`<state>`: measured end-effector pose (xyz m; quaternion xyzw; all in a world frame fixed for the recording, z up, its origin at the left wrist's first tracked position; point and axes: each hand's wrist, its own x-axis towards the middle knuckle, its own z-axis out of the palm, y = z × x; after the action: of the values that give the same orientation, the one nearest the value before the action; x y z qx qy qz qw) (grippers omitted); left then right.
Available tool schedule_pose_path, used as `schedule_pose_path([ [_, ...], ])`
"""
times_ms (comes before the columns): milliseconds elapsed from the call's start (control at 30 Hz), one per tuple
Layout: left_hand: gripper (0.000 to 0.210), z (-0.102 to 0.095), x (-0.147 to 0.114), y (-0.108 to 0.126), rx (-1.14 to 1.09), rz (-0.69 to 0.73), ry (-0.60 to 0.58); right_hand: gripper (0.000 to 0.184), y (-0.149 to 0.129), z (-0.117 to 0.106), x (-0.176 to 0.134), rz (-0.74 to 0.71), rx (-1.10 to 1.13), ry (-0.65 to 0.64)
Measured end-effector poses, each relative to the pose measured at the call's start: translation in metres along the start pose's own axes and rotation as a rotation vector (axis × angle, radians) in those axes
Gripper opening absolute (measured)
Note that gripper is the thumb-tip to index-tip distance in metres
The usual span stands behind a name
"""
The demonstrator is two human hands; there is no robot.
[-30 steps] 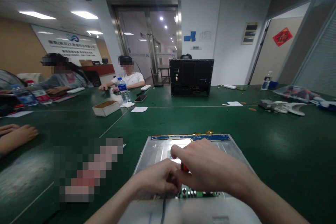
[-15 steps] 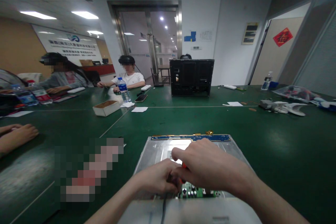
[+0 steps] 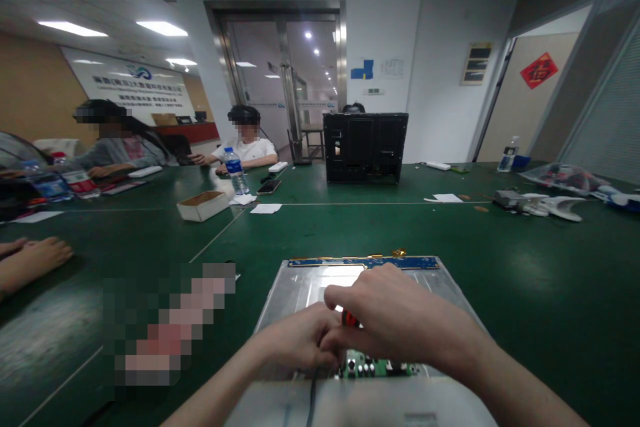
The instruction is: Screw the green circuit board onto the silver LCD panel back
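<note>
My right hand is closed around a screwdriver, of which only part of the red and black handle shows between thumb and fingers. Close against it, my left hand has its fingers curled low over the green circuit board; what they grip is hidden. Both hands are above a silvery metal display panel lying flat in front of me. A narrow blue circuit board runs along its far edge. From under my left hand a black cable leads toward me.
A white open box, a water bottle and a phone stand or lie farther off on the green table. An upright black display housing is ahead. Another person's hand rests at left; co-workers sit beyond.
My right hand has shifted very slightly left, and more of the red and black handle shows. My left hand stays in nearly the same place.
</note>
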<state>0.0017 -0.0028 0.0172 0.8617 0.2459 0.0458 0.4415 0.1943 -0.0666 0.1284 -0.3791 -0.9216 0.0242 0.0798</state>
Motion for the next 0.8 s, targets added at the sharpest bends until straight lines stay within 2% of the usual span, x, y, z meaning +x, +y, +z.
schedule_pose_path([
  [167,0.008,0.002,0.0,-0.002,-0.06,-0.147,-0.069,0.013,-0.001,-0.001,-0.001,-0.021,0.003,-0.001],
  [233,0.008,0.004,-0.001,-0.007,-0.051,-0.166,-0.054,0.014,-0.002,-0.001,-0.002,-0.05,0.021,0.012],
  [333,0.008,0.005,-0.002,-0.013,0.038,-0.13,0.005,0.017,-0.002,-0.002,-0.003,-0.071,0.054,0.014],
  [467,0.012,0.002,-0.001,-0.012,0.065,-0.044,-0.024,0.022,-0.002,-0.002,-0.002,-0.024,0.044,-0.028],
  [667,0.006,0.002,0.001,-0.008,0.004,-0.096,-0.035,0.013,-0.004,-0.003,-0.001,0.003,0.0,-0.028],
  [800,0.005,0.004,-0.001,-0.007,-0.053,-0.089,-0.033,0.016,-0.003,-0.003,-0.004,-0.034,0.027,-0.014],
])
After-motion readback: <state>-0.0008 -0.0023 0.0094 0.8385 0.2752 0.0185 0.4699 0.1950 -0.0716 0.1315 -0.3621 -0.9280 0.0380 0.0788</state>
